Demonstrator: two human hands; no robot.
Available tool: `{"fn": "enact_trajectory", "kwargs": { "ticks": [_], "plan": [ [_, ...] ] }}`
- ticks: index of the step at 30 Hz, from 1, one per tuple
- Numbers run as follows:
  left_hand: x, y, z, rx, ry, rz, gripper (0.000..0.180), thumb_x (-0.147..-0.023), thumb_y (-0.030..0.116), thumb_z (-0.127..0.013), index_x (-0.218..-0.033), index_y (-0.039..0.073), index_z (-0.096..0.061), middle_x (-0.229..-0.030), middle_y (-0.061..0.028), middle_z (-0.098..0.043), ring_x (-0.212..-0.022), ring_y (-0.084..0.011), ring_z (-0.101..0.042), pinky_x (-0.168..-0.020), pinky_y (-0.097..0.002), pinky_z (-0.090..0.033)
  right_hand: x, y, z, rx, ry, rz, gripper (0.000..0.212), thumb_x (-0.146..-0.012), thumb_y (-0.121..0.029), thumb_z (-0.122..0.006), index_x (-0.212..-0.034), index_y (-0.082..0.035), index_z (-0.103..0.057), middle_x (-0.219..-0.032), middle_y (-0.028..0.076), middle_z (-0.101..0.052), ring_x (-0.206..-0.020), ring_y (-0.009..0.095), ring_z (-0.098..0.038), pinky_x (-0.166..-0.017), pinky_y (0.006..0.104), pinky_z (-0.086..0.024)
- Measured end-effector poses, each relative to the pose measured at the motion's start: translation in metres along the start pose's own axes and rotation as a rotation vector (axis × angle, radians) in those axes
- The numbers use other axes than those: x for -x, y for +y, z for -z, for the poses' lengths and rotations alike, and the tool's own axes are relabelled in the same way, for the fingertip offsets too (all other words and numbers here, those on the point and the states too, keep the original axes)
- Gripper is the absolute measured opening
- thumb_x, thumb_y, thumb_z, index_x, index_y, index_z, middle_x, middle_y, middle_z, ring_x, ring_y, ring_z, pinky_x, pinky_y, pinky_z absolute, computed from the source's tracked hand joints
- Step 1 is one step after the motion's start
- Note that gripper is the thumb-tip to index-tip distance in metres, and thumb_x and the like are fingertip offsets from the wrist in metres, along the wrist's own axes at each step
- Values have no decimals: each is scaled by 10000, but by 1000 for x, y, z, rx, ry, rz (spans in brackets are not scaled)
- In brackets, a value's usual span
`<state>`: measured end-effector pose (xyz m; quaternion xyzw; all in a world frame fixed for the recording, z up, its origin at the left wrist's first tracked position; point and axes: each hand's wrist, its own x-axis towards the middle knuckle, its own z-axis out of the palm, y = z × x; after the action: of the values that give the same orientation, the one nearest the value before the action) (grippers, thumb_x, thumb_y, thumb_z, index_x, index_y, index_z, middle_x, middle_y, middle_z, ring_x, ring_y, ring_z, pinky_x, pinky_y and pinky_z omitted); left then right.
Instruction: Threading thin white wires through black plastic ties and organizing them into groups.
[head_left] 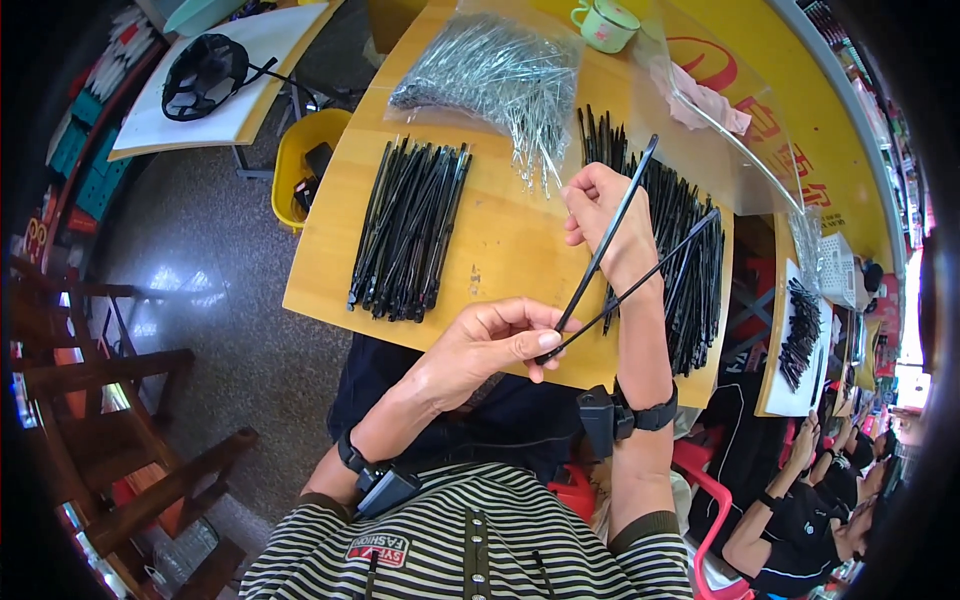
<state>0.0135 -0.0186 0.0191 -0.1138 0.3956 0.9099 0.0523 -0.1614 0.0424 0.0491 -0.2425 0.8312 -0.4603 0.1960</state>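
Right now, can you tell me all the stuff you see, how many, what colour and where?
Table: 1, yellow-brown, centre
Bag of strips: 1, clear with silver, table's far side
Piles of strips: 2, black, table's left and right
Held strips: 2 lengths, black, left hand
Thin strip: 1, silvery, right fingertips
Mug: 1, pale green, far side
Cloth: 1, pink, far right
Bin: 1, yellow, left floor
Mesh cap: 1, black, left side table
Wooden furniture: uncountable, brown, left
Basket: 1, white, right
Other people: at least 2, black clothes, right
Edge clutter: too small to count
Shirt: 1, striped, bottom
Wristbands: 2, black, wrists
Hands: left, right
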Motion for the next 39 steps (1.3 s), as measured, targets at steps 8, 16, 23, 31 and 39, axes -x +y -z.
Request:
{"fn": "enact_trajectory", "kwargs": {
  "ticks": [8,16,23,31,39],
  "plan": [
    [6,-3,-3,15,-3,-21,258,-867,145,-579,-1079,-2,-582,-835,-25,-591,-734,-75,-556,-646,-207,-476,-6,7,-5,305,76,98,110,-739,-64,-538,-708,38,-510,-592,160,-551,-547,273,-578,-534,358,-471],
    [7,-4,-4,23,-17,-22,257,-862,133,-585,-1077,-8,-579,-835,-32,-589,-730,-76,-549,-627,-202,-473,-16,-4,-6,624,129,195,206,-783,-197,-498,-848,-20,-580,-747,189,-611,-727,346,-598,-653,394,-463],
    [11,-4,0,25,-27,-31,260,-860,130,-586,-1077,-14,-575,-842,-37,-593,-723,-76,-549,-631,-206,-479,13,6,16,705,164,267,113,-804,-120,-499,-779,-30,-561,-676,187,-588,-674,384,-582,-606,431,-448],
    [11,-7,3,42,23,-70,270,-836,71,-596,-1084,-31,-560,-878,-83,-606,-747,-126,-589,-639,-225,-504,61,12,43,443,142,161,75,-814,-83,-538,-844,-23,-572,-689,117,-550,-597,229,-544,-549,330,-418],
    [14,-1,-1,-12,31,-133,392,-856,77,-572,-1227,-9,-477,-960,-49,-581,-852,-114,-575,-757,-235,-491,88,11,34,-695,-121,-74,130,-857,-120,-580,-942,-34,-533,-800,27,-575,-678,83,-572,-489,173,-435]
  ]
}}
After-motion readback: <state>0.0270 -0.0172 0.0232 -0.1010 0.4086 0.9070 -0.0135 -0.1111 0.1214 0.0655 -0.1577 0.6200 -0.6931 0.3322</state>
